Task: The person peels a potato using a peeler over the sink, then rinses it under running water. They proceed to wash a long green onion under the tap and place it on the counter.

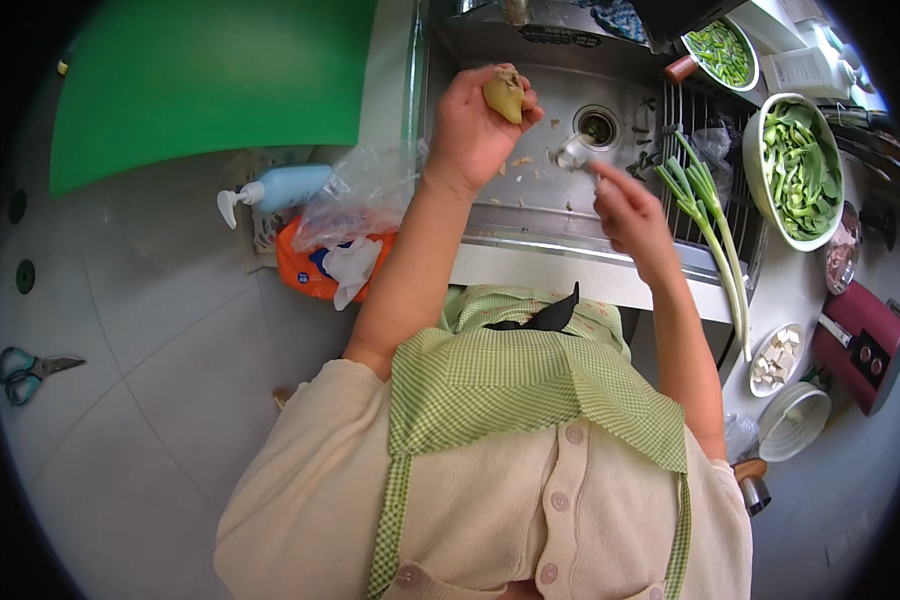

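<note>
A partly peeled piece of ginger root [504,96] lies in my left hand [480,124], its fingers curled round it above the sink. My right hand [634,214], to the right and nearer my body, grips a small metal peeler [570,152]; its blurred head is over the basin, and most of its handle is hidden by my fingers. Beneath both hands is the stainless steel sink [532,202], with brownish peel scraps scattered on its floor and some dark green bits near the drain [597,129].
Spring onions [709,202] lie across the rack and the counter edge at right. Beyond them stand a bowl of leafy greens [802,176], a pot of cut green pieces [720,56] and a dish of white cubes [776,360]. A pump bottle [292,187] and orange wipes pack [300,270] sit left.
</note>
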Available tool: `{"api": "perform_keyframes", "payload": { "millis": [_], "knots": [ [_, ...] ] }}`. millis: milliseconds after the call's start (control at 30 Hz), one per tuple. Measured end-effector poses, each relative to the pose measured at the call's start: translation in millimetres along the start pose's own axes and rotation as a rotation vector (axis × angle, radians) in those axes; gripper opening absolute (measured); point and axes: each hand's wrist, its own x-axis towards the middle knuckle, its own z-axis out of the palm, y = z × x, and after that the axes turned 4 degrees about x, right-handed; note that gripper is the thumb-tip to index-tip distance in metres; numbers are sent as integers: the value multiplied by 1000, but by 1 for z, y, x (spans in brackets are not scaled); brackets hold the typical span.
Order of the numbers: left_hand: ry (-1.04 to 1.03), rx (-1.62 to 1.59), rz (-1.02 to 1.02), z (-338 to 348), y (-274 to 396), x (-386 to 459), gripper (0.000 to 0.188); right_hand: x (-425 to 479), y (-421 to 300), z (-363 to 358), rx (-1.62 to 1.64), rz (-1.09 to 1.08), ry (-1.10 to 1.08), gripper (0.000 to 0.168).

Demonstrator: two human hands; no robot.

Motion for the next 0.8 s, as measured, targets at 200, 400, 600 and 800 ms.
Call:
{"api": "perform_keyframes", "payload": {
  "millis": [200, 400, 600, 800],
  "knots": [
    [141, 559, 88, 9, -10, -15, 30, -2, -1, 10, -250, -23, 195, 29],
    [23, 592, -3, 7, -5, -13, 34, -2, -38, 19, 113, -100, 231, 30],
    [52, 554, 25, 3, -4, -15, 31, -5, -49, 29, -106, -365, 256, 32],
    [-24, 574, 42, 5, -1, -18, 33, -6, -58, 34, -326, -562, 212, 34]
  ]
}}
